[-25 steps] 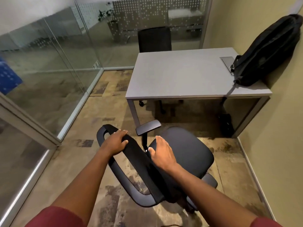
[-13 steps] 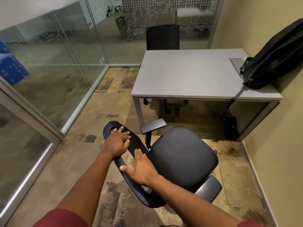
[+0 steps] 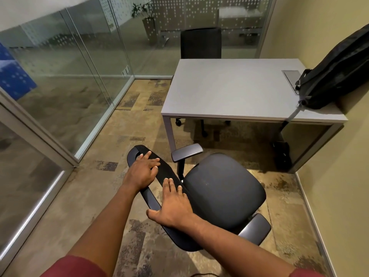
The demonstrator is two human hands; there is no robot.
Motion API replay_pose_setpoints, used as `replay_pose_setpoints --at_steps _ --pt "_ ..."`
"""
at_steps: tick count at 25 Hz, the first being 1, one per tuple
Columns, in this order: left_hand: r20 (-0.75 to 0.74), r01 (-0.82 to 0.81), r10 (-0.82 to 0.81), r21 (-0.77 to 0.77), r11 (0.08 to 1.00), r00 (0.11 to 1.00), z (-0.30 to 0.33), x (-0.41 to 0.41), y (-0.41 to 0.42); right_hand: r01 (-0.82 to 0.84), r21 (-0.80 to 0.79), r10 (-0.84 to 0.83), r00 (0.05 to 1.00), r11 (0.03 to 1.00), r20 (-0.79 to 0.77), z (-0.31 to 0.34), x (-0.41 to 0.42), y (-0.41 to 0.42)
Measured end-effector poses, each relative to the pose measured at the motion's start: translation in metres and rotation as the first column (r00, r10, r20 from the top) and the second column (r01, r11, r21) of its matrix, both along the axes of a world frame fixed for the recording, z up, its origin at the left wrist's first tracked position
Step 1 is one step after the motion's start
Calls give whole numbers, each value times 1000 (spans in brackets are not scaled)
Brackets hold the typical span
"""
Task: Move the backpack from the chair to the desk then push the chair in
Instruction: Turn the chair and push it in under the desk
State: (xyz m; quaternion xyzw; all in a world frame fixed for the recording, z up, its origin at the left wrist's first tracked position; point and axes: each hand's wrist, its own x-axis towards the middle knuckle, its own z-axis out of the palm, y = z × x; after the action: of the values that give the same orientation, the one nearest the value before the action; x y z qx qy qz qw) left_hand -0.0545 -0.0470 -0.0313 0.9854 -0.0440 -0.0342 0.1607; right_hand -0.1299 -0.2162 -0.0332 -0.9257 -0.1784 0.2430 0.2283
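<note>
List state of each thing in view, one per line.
backpack: on desk, leaning on wall
desk: bare besides backpack
chair: seat empty, angled, not pushed in
left hand: flat on chair back, fingers spread
right hand: flat on chair back
far chair: tucked behind desk

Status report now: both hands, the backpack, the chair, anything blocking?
Left hand and right hand flat on chair backrest. Backpack on desk, against wall. Chair not yet in; path clear.
</note>
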Motion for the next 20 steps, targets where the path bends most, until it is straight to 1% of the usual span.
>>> replay_pose_setpoints --at_steps 4,7,10,15,17,20 --pt "2 -12 12 17 1000 1000 2 7 -1 -37 -8 37 999 999 20 2 5 -17" --pt "34 -26 25 20 999 999 2 12 -9 -58 -6 58 998 998 31 3 10 -38" --pt "55 -51 51 -6 999 997 1 16 -24 -66 -26 68 996 997 52 1 17 -65" --pt "53 0 3 -43 999 999 2 30 -53 -16 -61 22 994 998 108 6 32 -118" --pt "57 24 -23 -6 1000 998 -2 38 -64 14 -82 -3 991 997 136 8 38 -141" --pt "42 127 -131 78 989 991 -7 50 -81 40 -110 -20 984 993 177 12 48 -184"
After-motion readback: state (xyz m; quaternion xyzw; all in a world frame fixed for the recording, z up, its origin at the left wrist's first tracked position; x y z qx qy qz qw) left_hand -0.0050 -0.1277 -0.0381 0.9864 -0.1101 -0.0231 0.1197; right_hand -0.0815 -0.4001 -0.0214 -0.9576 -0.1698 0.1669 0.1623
